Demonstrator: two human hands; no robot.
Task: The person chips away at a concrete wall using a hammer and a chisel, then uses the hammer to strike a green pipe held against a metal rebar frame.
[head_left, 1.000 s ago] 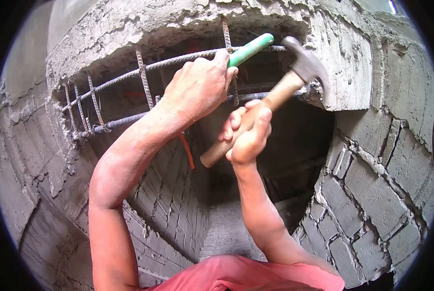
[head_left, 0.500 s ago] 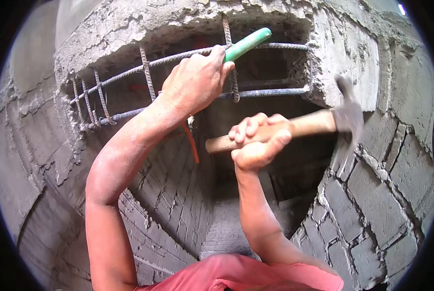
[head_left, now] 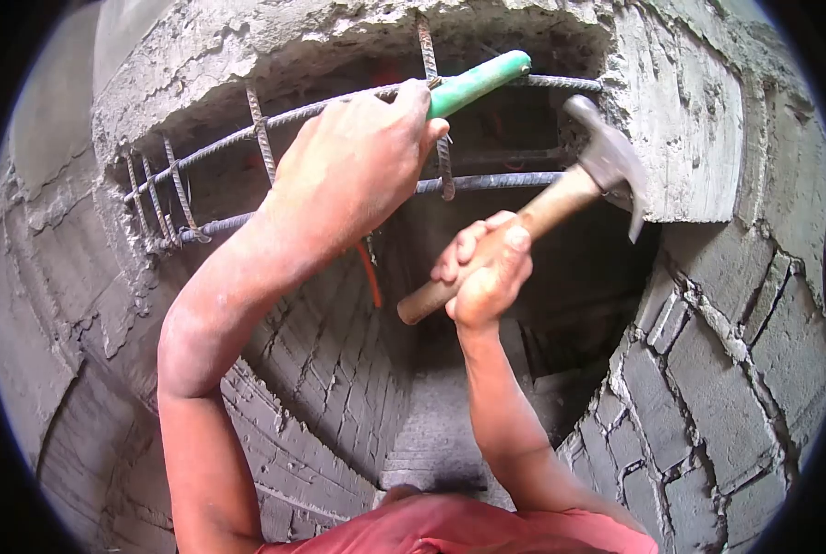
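Observation:
My left hand (head_left: 353, 162) is closed around a green, round bar (head_left: 479, 85), perhaps a chisel handle. Its blunt end points up to the right, and its other end is hidden behind my hand. The bar lies in front of the steel rebar (head_left: 496, 181) that crosses a broken-out opening in the concrete. In my right hand (head_left: 487, 268) is a claw hammer (head_left: 611, 159), gripped low on its wooden handle. The hammer is tilted up to the right, its head below and right of the green bar and apart from it.
Rough concrete (head_left: 676, 129) edges the opening above and at the right. Block walls with mortar joints (head_left: 708, 369) stand on both sides. An orange strip (head_left: 371, 275) hangs below my left wrist. Thinner upright rebar ties (head_left: 178, 180) are at the left.
The hammer head has swung up and left, toward the green bar, and the handle is steeper. My left hand keeps its hold on the bar. The view has shifted slightly.

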